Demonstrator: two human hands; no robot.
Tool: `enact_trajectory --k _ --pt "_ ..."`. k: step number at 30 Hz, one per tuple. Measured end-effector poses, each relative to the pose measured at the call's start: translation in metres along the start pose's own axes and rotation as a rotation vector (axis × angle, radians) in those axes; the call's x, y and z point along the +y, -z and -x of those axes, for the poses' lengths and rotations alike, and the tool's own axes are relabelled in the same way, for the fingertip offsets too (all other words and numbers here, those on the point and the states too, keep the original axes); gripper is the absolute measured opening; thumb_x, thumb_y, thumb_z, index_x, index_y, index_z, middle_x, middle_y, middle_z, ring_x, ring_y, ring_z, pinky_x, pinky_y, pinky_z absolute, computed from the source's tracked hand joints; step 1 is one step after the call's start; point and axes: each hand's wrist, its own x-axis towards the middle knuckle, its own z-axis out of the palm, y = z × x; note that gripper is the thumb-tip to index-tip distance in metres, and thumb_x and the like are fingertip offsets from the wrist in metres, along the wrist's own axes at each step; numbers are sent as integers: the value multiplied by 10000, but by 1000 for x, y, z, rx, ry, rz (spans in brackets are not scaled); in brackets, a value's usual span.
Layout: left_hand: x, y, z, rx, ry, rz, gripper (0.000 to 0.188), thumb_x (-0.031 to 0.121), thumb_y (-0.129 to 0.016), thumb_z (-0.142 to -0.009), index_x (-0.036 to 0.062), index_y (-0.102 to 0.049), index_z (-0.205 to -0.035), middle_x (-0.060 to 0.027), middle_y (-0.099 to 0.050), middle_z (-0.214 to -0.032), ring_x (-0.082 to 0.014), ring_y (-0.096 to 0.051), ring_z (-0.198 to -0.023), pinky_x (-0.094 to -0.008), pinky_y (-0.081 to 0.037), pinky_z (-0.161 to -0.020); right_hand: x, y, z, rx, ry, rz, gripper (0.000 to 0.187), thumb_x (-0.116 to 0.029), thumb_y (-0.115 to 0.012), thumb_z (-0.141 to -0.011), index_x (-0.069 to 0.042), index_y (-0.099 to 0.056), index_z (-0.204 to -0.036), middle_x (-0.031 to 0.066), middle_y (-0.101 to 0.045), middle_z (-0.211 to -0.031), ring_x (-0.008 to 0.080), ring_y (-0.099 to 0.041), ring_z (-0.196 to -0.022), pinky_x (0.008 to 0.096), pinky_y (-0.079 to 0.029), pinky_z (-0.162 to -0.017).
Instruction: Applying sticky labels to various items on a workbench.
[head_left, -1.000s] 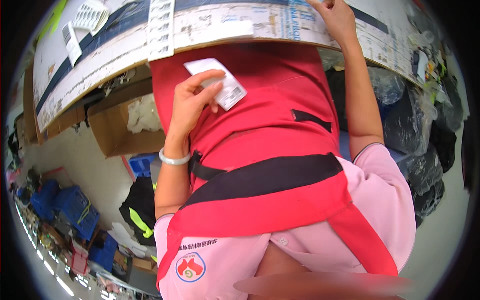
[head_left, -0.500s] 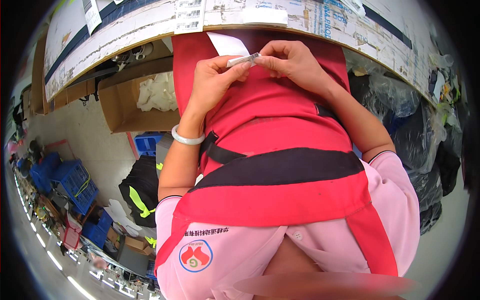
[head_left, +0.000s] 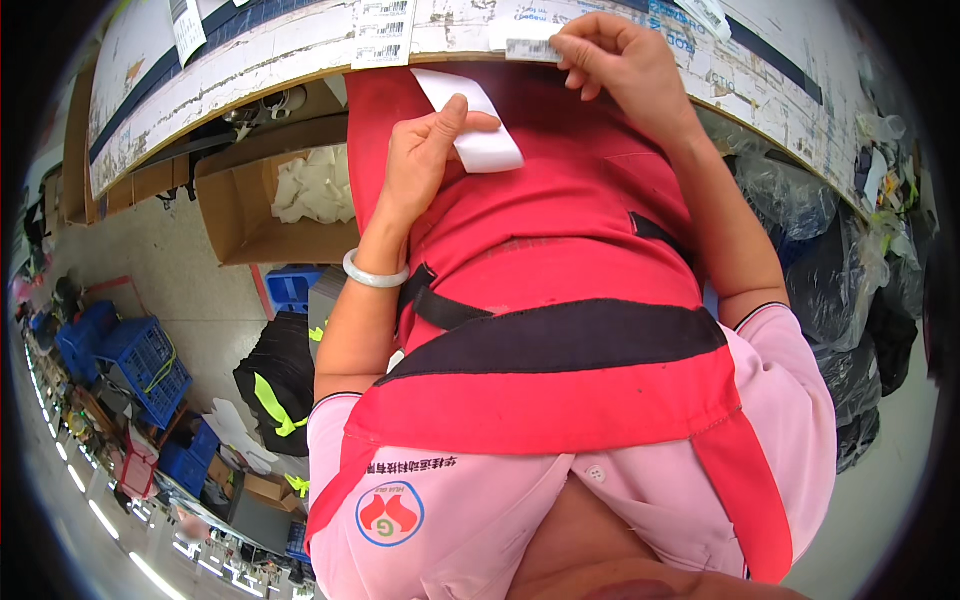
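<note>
My left hand (head_left: 422, 150) is closed on a white paper strip (head_left: 492, 152) that hangs over the red apron, its thumb lying across the strip. The strip's upper end reaches toward the table edge. My right hand (head_left: 632, 78) is above the near edge of the worktable (head_left: 270, 68). Its thumb and fingertips pinch the right end of a small white barcode label (head_left: 530, 50). Behind that label lies a blank white slip (head_left: 510, 33), partly covered by it. A sheet of barcode labels (head_left: 383, 30) lies on the table to the left.
Below the table on the left stands a cardboard box (head_left: 235, 215) holding crumpled white material (head_left: 312, 185). Plastic-wrapped dark bundles (head_left: 825, 270) are on the right. Blue crates (head_left: 150, 370) and black pieces with yellow-green strips (head_left: 275, 390) stand farther left.
My hands have moved apart. The right hand has carried the small barcode label up to the table edge, while the left now holds the white strip farther along, its lower end swung into view.
</note>
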Motion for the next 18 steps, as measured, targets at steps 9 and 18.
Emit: enact_trajectory --k 9,18 --pt "-6 7 -3 -20 -8 -39 398 346 -573 -968 -22 -725 -961 -63 -691 -843 -94 -606 -722 -222 -479 -630 -14 8 -23 16 -157 -77 140 -132 -640 -905 7 -624 -910 43 -637 -746 93 -604 -596 206 -499 -510" --pt "-7 7 -4 -16 -26 -59 379 340 -583 -963 -11 -727 -962 -44 -683 -826 -78 -588 -701 -211 -463 -606 -3 6 -30 -6 -165 -113 136 -123 -647 -898 10 -623 -904 49 -638 -725 103 -609 -577 207 -497 -498"
